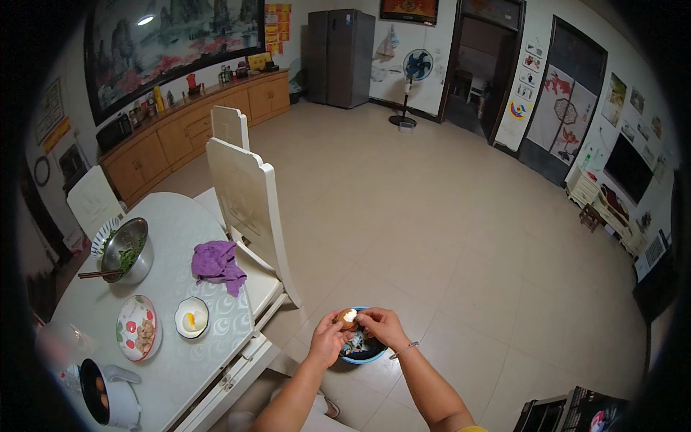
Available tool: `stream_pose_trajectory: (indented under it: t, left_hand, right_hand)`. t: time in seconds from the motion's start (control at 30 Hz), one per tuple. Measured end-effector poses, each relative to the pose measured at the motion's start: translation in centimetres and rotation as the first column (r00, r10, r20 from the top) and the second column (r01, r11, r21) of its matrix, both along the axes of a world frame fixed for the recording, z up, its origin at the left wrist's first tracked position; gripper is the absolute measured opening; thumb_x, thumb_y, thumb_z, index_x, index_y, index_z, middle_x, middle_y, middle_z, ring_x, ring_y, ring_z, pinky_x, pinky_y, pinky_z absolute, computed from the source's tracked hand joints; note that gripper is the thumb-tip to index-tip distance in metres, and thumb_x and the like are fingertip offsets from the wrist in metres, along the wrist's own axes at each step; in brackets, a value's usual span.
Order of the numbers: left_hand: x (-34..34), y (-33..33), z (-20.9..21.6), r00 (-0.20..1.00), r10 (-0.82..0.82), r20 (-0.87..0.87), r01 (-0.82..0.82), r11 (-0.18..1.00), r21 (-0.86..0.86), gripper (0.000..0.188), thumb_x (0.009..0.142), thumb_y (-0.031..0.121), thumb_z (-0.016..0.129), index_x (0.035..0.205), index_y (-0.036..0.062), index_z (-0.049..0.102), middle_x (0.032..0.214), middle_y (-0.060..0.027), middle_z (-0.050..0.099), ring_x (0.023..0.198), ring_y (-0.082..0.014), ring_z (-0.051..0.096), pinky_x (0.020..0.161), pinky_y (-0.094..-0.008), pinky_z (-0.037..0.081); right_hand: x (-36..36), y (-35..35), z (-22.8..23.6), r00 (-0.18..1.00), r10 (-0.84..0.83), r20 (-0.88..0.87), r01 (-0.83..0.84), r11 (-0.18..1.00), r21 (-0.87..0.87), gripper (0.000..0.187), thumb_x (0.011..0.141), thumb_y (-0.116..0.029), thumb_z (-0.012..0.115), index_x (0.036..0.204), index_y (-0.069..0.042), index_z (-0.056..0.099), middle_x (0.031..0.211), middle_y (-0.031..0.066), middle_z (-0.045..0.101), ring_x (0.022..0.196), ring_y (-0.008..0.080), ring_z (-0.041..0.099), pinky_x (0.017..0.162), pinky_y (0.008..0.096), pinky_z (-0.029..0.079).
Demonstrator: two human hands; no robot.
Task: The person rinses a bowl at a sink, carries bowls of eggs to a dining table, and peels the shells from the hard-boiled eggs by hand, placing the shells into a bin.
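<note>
Item 1: brown egg (345, 322), partly bare of shell, white showing at the top. I see it between the 2 hands, above a blue-rimmed bin (359, 362) with a dark lining and pale bits inside.

Item 2: left hand (327, 340). Fingers curled around the egg, gripping it from the left.

Item 3: right hand (385, 329), metal bracelet (405, 350) at the wrist. Fingers bent in at the egg's right side; from my view I cannot tell whether they pinch a piece of shell or only touch.

Item 4: pale bench (173, 223), to the left of the hands. On it I list:
- 1 purple cloth (216, 263), crumpled near the edge;
- 1 small white bowl (181, 325) with a dark rim, a yellow piece inside;
- 1 red-and-white patterned bowl (130, 314), pale brown pieces inside;
- 1 steel bowl (142, 264) of greens, chopsticks (101, 273) across its edge;
- 1 striped bowl (106, 235), just behind the steel bowl;
- 1 white pot (125, 405), dark inside, 2 brown eggs (102, 393) visible.

Item 5: white chair (245, 187), drawn up at the bench's far right side.
</note>
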State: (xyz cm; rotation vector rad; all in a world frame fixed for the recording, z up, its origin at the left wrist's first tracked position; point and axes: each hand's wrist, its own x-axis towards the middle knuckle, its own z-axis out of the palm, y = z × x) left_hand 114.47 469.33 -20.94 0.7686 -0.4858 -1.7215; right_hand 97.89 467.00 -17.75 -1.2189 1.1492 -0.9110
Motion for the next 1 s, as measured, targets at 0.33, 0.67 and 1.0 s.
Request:
stream_pose_trajectory:
  t: [0.33,0.67,1.0]
  left_hand:
    - [-0.7,0.6,1.6,0.949,0.027,0.313,-0.018,0.999,-0.033,0.038,0.084,0.003,0.059,0.117,0.0035,0.041,0.111,-0.0111,0.054,0.094,-0.0180,0.059,0.071,-0.0288,0.054]
    - [-1.1,0.8,1.4,0.932,0.092,0.350,-0.065,0.994,-0.088,0.038,0.084,0.002,0.060,0.117,0.0025,0.042,0.110,-0.0124,0.054,0.091,-0.0193,0.061,0.069,-0.0270,0.055]
    - [0.3,0.6,1.3,0.974,0.061,0.218,-0.085,0.991,0.102,0.031,0.089,0.016,0.058,0.116,0.0054,0.047,0.107,-0.0091,0.058,0.088,-0.0169,0.061,0.066,-0.0272,0.051]
  right_hand:
    - [0.3,0.7,0.2,0.999,0.051,-0.008,-0.052,0.997,-0.051,0.022,0.083,-0.013,0.063,0.098,0.004,0.065,0.072,0.0009,0.061,0.058,0.0055,0.051,0.051,0.0201,0.042]
    - [0.0,0.4,-0.8,0.999,0.043,-0.004,-0.043,0.998,-0.038,0.023,0.084,-0.012,0.058,0.099,0.004,0.063,0.077,0.0035,0.064,0.062,0.0084,0.057,0.057,0.0224,0.047]
    - [-0.3,-0.2,-2.6,0.914,-0.344,-0.216,0.219,0.864,-0.453,0.016,0.083,-0.009,0.056,0.094,0.000,0.063,0.078,0.0142,0.064,0.070,0.0233,0.062,0.065,0.0326,0.050]
